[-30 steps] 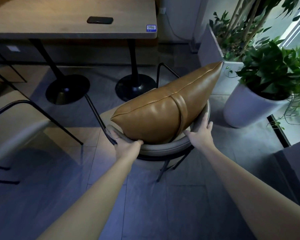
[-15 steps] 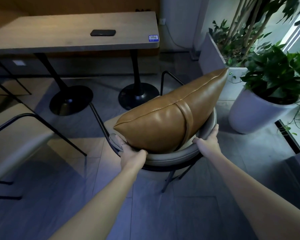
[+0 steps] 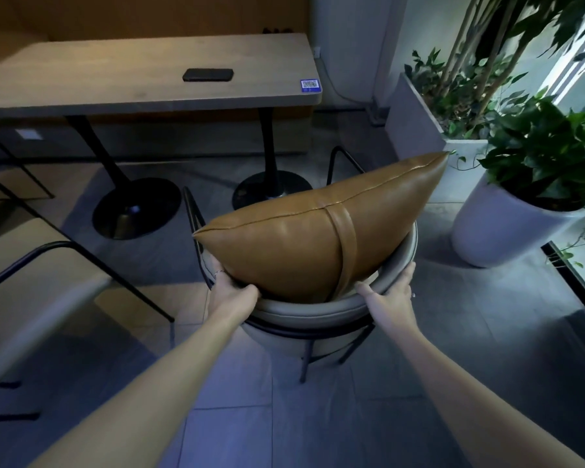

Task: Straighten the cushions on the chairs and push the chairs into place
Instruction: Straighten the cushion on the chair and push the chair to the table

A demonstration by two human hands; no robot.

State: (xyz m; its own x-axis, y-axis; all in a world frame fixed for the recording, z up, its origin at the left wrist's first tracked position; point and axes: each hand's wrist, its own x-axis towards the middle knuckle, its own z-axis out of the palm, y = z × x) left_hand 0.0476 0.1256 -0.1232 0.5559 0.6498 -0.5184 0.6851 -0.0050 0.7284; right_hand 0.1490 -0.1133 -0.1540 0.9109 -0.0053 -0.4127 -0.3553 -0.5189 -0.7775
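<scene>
A tan leather cushion (image 3: 304,244) with a vertical strap stands tilted on a grey padded chair (image 3: 321,307) with thin black metal legs, its right corner raised. My left hand (image 3: 228,290) grips the curved backrest at the left, fingers tucked behind the cushion's lower left corner. My right hand (image 3: 390,295) grips the backrest rim at the right. The chair faces a wooden table (image 3: 142,79) with two black pedestal bases, and stands a short way back from it.
A dark phone (image 3: 207,75) lies on the table. A second grey chair (image 3: 38,315) with black frame stands at the left. A white round planter (image 3: 500,228) and a square planter (image 3: 416,130) with leafy plants stand right of the chair. The floor is grey tile.
The chair with the cushion has slid forward toward the table, and my view has followed. Both hands keep their hold on the backrest.
</scene>
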